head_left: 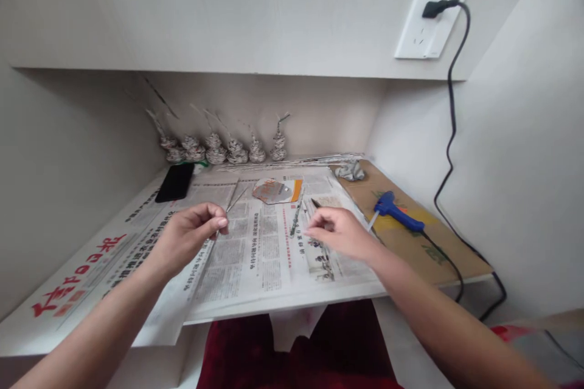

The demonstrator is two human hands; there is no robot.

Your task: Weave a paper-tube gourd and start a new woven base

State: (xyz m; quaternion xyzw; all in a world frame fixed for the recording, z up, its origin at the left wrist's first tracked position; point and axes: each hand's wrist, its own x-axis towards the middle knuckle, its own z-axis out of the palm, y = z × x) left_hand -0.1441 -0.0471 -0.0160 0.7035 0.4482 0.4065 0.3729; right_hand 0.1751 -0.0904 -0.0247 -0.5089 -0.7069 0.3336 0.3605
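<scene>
My left hand (pixel 196 228) is closed in a pinch on a thin, pale stick (pixel 237 199) that points up and away over the newspaper (pixel 267 255). To the right, my right hand (pixel 340 231) has its fingers curled together. A dark pointed tip (pixel 315 202) shows just beyond its knuckles; what it belongs to is hidden. Beside those fingers lies a short dark, patterned paper strip (pixel 296 220). Between the hands and farther back is a flat, many-sided piece of card (pixel 277 191) with an orange edge.
Several gourd-shaped coiled-paper pieces (pixel 237 152) line the back wall. A black phone (pixel 175 182) lies at left. On the cardboard (pixel 438 255) at right rests a blue glue gun (pixel 396 211), near crumpled grey material (pixel 350 171). A cord (pixel 451 103) hangs from the wall socket (pixel 422 36).
</scene>
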